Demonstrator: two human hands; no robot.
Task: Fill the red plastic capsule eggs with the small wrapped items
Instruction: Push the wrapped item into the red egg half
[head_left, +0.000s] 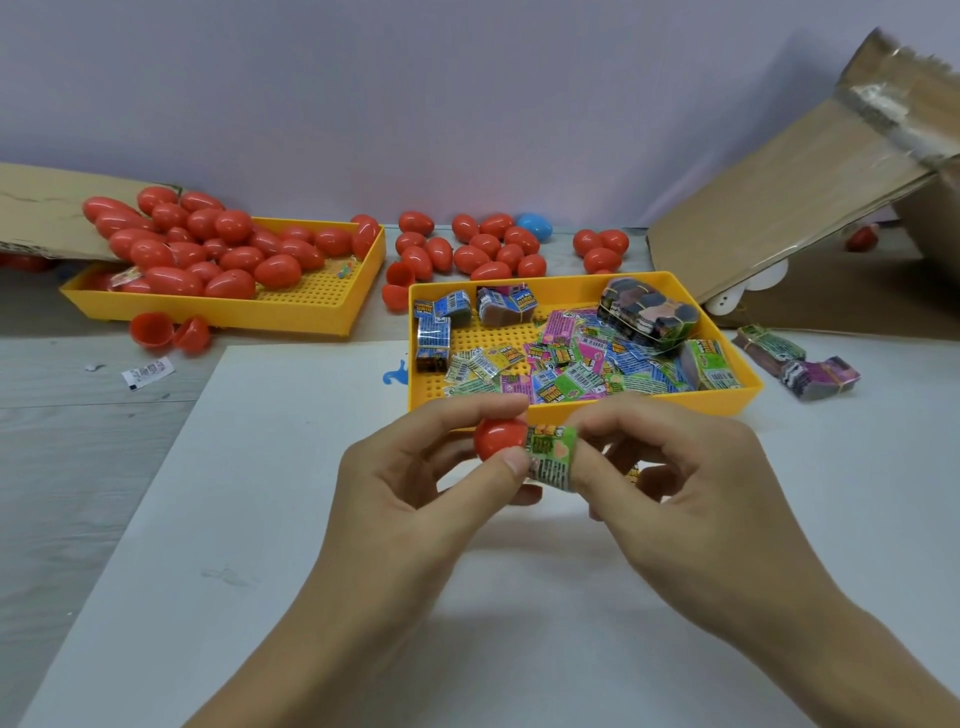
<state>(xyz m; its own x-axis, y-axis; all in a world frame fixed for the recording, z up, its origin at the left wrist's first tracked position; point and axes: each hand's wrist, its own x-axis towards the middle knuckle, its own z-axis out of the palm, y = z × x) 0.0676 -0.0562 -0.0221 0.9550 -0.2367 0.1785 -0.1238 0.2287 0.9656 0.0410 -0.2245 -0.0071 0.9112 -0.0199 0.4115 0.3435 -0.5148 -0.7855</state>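
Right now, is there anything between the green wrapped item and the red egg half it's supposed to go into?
Nothing visible. The right hand pinches the green wrapped item right against the red egg half that the left hand holds. The left thumb lies at the join, and the opening itself is hidden.

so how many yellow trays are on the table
2: the left tray at the back left holds red eggs; the right tray just beyond the hands holds wrapped items. Cardboard could hide others.
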